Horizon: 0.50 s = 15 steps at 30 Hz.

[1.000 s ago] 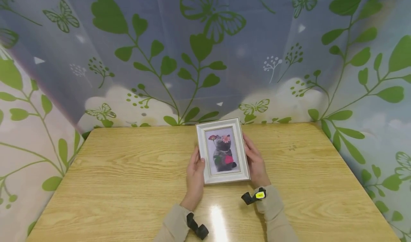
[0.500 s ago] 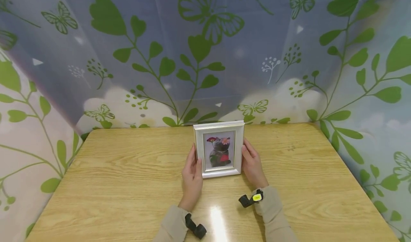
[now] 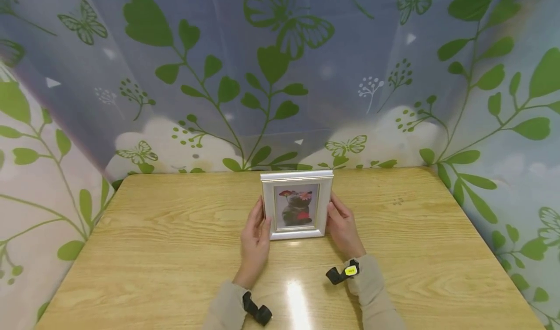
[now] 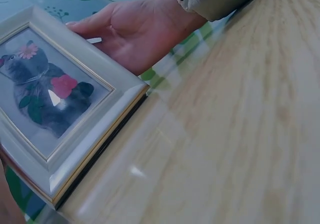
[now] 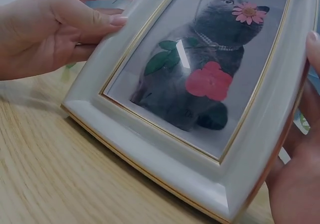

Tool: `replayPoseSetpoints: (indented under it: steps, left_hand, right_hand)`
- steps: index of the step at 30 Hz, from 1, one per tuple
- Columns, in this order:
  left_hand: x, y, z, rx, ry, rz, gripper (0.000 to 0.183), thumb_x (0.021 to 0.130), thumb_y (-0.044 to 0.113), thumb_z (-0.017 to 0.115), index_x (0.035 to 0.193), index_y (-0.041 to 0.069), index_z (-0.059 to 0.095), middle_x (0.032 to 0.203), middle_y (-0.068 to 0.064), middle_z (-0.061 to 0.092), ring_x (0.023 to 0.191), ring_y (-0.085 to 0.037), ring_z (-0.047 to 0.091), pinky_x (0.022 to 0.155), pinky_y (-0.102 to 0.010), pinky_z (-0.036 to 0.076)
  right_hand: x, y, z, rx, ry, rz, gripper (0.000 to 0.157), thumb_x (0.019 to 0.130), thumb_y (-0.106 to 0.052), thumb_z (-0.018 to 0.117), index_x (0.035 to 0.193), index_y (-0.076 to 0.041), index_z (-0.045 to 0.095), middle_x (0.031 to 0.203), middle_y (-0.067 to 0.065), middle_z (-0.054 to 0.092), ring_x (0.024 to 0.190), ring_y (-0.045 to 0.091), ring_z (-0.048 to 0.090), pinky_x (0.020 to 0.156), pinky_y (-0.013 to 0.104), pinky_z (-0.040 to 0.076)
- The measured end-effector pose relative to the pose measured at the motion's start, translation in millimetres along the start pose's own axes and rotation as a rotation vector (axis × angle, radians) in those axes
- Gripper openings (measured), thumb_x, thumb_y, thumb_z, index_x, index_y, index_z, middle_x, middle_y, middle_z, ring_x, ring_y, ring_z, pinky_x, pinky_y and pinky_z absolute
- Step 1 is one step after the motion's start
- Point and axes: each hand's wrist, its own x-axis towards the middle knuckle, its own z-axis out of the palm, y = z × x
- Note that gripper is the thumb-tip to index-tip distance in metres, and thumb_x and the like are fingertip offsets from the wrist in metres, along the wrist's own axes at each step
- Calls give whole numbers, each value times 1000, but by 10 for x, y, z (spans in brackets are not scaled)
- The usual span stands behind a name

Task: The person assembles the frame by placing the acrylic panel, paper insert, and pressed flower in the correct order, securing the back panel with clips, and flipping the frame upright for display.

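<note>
A white picture frame [image 3: 297, 177] with thin gold trim stands nearly upright between my hands at the middle of the table. Behind its glass is a picture [image 5: 190, 69] of a grey cat with pink and red flowers and green leaves. My left hand [image 3: 255, 242] grips the left side, thumb on the front edge. On the opposite side my right hand [image 3: 345, 225] holds the edge, its thumb also toward the front. The lower edge is at the tabletop; whether it bears on the wood I cannot tell. The fingers behind the frame are partly hidden.
The pale wooden table [image 3: 175, 252] stretches to both sides, with a bright light reflection in front of the frame. A printed cloth [image 3: 210, 92] with leaves and butterflies hangs close behind the table's back edge and along both sides.
The frame has gone from leaning back to nearly upright, its lower edge moving away from me and its top edge dropping slightly. My left hand has shifted a little left.
</note>
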Motion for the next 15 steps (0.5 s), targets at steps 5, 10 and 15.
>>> replayPoseSetpoints:
  steps: [5,10,15]
  left_hand:
    - [17,137,-40,95,-21,34,53,92,-16,55,143,-10,42,143,-30,47,123,-40,55,99,-33,46]
    - [-7,-51,-43,142,-35,0,59,93,-14,55,148,-4,39,148,-24,43,126,-41,52,101,-32,44]
    - [-29,-208,-39,144,-41,-72,61,96,-6,55,152,10,39,152,-12,42,132,-30,49,103,-28,42]
  right_hand:
    - [-46,7,-45,-72,17,27,47,105,-7,47,151,-8,40,143,-9,54,130,10,50,103,29,43]
    - [-67,15,-73,-136,37,56,54,103,-7,51,153,1,29,146,-5,51,129,12,52,101,33,45]
    - [-57,26,-83,-141,23,70,55,104,-5,48,155,-2,26,157,12,33,132,13,49,103,34,43]
